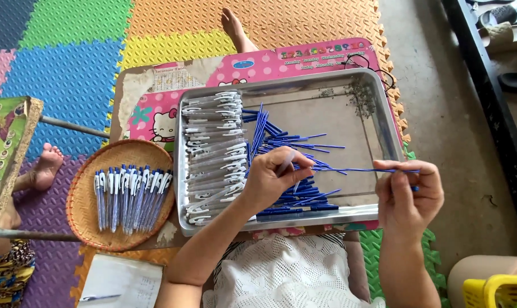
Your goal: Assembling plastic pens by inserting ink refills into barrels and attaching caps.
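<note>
Feeding blue refill (361, 170), pinched in right hand (409, 197), toward clear barrel (285, 165) gripped by left hand (273, 179); keep both coaxial above tray (384, 114).

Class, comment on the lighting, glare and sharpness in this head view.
Head view: soft, even daylight with faint shadows; mild glare on the metal tray rim; left hand and right hand slightly motion-soft; the pens in the basket look sharp; edges bend slightly.

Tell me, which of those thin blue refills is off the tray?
The blue refill pinched in the right hand, stretching toward the left hand. The other refills lie loose in the metal tray.
</note>
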